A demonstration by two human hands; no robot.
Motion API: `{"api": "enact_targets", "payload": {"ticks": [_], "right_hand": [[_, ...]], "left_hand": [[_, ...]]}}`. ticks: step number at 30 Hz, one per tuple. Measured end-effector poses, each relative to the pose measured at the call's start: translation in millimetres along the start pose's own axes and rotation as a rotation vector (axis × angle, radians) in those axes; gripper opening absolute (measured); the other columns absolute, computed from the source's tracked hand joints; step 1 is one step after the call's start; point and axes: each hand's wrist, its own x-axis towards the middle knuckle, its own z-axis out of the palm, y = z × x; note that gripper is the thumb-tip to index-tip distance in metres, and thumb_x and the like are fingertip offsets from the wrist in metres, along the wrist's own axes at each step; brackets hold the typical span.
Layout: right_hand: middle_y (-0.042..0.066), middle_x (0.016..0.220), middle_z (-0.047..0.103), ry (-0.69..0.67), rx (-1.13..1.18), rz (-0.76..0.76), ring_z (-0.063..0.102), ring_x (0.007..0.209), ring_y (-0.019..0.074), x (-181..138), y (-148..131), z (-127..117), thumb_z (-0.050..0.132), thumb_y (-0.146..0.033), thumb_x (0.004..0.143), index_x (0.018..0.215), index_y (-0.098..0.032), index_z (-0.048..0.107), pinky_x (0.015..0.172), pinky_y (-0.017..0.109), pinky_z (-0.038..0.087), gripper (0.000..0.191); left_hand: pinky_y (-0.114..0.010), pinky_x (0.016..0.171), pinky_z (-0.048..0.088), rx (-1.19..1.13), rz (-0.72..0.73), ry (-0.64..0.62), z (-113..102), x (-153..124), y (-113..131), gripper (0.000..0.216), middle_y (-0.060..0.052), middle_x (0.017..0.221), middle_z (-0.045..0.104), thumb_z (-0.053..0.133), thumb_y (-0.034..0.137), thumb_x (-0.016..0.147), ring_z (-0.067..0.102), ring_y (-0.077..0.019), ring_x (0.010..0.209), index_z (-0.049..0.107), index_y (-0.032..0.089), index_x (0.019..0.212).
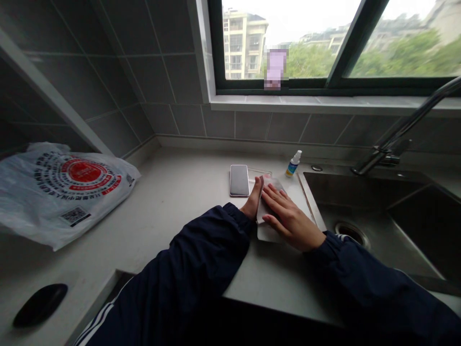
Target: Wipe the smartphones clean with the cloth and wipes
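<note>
My right hand (290, 218) lies flat over a white cloth (267, 204), its fingers pressing down on it. My left hand (252, 199) stands at the cloth's left edge with the thumb up, and its fingers are hidden behind the cloth. Under both hands lies a pale flat sheet (268, 234) on the stone counter (201, 206). A smartphone (239, 180) lies screen up just left of my left thumb. Behind the cloth stand a small spray bottle (293, 164) with a white nozzle and a thin transparent piece (260, 171). Dark navy sleeves cover both my forearms.
A steel sink (363, 192) with a drain begins right of my right hand, under a chrome faucet (406, 134). A white printed plastic bag (61, 190) lies at the counter's left, and a black oval object (40, 305) sits near its front edge. Tiled walls and a window rise behind.
</note>
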Motion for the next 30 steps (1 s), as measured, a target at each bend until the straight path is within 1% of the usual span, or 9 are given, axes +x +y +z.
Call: {"api": "enact_targets", "payload": {"ticks": [3, 5, 9, 12, 15, 20, 23, 26, 30], "right_hand": [[0.011, 0.161, 0.04, -0.011, 0.034, -0.034, 0.03, 0.152, 0.0314, -0.2, -2.8, -3.3, 0.047, -0.042, 0.104, 0.157, -0.022, 0.038, 0.121, 0.062, 0.032, 0.057], [0.01, 0.159, 0.044, -0.012, 0.05, -0.052, 0.034, 0.151, 0.0306, -0.4, -4.4, -4.9, 0.049, -0.039, 0.104, 0.154, -0.023, 0.044, 0.121, 0.061, 0.035, 0.052], [0.01, 0.156, 0.049, -0.015, 0.039, -0.07, 0.039, 0.149, 0.0299, -0.5, -6.2, -5.7, 0.049, -0.035, 0.104, 0.15, -0.022, 0.049, 0.119, 0.06, 0.038, 0.048], [0.012, 0.155, 0.05, -0.008, -0.002, -0.086, 0.039, 0.149, 0.0308, -0.4, -7.1, -4.7, 0.05, -0.036, 0.104, 0.149, -0.019, 0.05, 0.118, 0.062, 0.038, 0.048], [0.017, 0.154, 0.05, 0.006, -0.065, -0.084, 0.038, 0.149, 0.0318, -0.1, -8.1, -3.8, 0.049, -0.037, 0.104, 0.147, -0.014, 0.052, 0.119, 0.063, 0.037, 0.049], [0.018, 0.161, 0.039, 0.004, -0.144, -0.027, 0.028, 0.154, 0.0307, 0.4, -8.5, -4.2, 0.042, -0.04, 0.106, 0.15, -0.011, 0.046, 0.122, 0.06, 0.032, 0.054], [0.017, 0.165, 0.032, 0.012, -0.15, 0.018, 0.024, 0.155, 0.0294, 0.2, -7.6, -3.7, 0.041, -0.044, 0.106, 0.157, -0.013, 0.035, 0.123, 0.058, 0.03, 0.06], [0.013, 0.168, 0.025, 0.041, -0.142, 0.074, 0.017, 0.157, 0.0288, -0.1, -5.8, -1.8, 0.04, -0.049, 0.105, 0.163, -0.02, 0.02, 0.124, 0.058, 0.028, 0.068], [0.01, 0.17, 0.016, 0.051, -0.139, 0.126, 0.011, 0.158, 0.0292, -0.4, -1.8, 1.8, 0.038, -0.054, 0.104, 0.164, -0.024, 0.011, 0.124, 0.058, 0.026, 0.072]], "left_hand": [[-0.039, 0.107, 0.048, 0.032, -0.067, 0.0, 1.6, -3.9, 7.8, 0.086, -0.019, 0.092, 0.075, 0.022, 0.077, 0.095, 0.073, -0.0273, 0.1, 0.072, 0.007, 0.104], [-0.036, 0.096, 0.054, 0.019, -0.092, 0.045, 3.7, -5.2, 12.5, 0.091, -0.017, 0.085, 0.075, 0.017, 0.078, 0.094, 0.074, -0.0246, 0.086, 0.072, 0.007, 0.106], [-0.034, 0.084, 0.057, 0.022, -0.068, 0.121, 9.3, -6.0, 17.8, 0.096, -0.016, 0.08, 0.074, 0.011, 0.08, 0.093, 0.073, -0.0235, 0.076, 0.072, 0.007, 0.108], [-0.034, 0.088, 0.056, 0.057, -0.047, 0.104, 10.7, -7.3, 16.7, 0.096, -0.016, 0.081, 0.074, 0.009, 0.077, 0.094, 0.074, -0.0241, 0.082, 0.072, 0.005, 0.109], [-0.034, 0.098, 0.053, 0.07, -0.045, 0.024, 7.7, -8.2, 11.6, 0.094, -0.018, 0.09, 0.075, 0.015, 0.077, 0.094, 0.074, -0.0251, 0.093, 0.072, 0.004, 0.109], [-0.031, 0.112, 0.043, 0.072, -0.082, -0.065, -6.3, 1.6, -0.9, 0.083, -0.02, 0.109, 0.074, 0.025, 0.073, 0.097, 0.07, -0.0225, 0.111, 0.073, 0.005, 0.106], [-0.033, 0.119, 0.036, 0.092, 0.021, -0.094, -17.5, 12.0, -9.6, 0.07, -0.016, 0.117, 0.074, 0.037, 0.069, 0.097, 0.064, -0.0224, 0.123, 0.073, 0.01, 0.11], [-0.038, 0.123, 0.03, 0.152, 0.128, -0.22, -26.4, 18.0, -16.2, 0.063, -0.012, 0.136, 0.066, 0.047, 0.068, 0.095, 0.052, -0.0243, 0.139, 0.068, 0.017, 0.126], [-0.039, 0.127, 0.021, 0.221, 0.155, -0.309, -28.8, 17.3, -15.5, 0.063, -0.008, 0.147, 0.058, 0.049, 0.066, 0.095, 0.039, -0.0243, 0.149, 0.062, 0.023, 0.137]]}}
